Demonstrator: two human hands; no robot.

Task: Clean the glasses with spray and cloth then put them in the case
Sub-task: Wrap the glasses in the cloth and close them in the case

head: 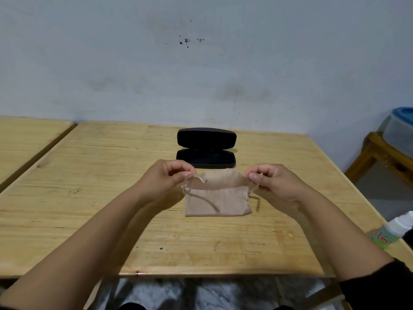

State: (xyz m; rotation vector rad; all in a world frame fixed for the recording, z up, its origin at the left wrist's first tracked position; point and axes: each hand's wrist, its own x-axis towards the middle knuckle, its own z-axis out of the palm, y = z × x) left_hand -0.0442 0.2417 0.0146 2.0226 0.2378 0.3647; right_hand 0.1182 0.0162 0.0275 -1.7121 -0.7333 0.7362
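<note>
Far left there's a second wooden table butted up near the main worktop, with just a narrow gap between them.

Moving in, the left hand is up over the middle of the worktop, thumb and fingers pinched shut on the left end of the glasses (clear, pale frame, so pretty hard to make out). A beige cloth is draped over them and hangs down so its lower edge rests on the wood. One temple arm shows through as a dark curved line across the fabric.

Straight behind that, further back on the worktop, sits the black case, lid standing open and facing the person. It's close behind the cloth but not touching it, as far as I can tell.

The right hand mirrors the left, pinching the right end of the frame and cloth.

Over at the right edge, the spray bottle lies tipped near the corner, green label, white cap. Past the worktop there's a wooden stool with a plastic tub on it.
</note>
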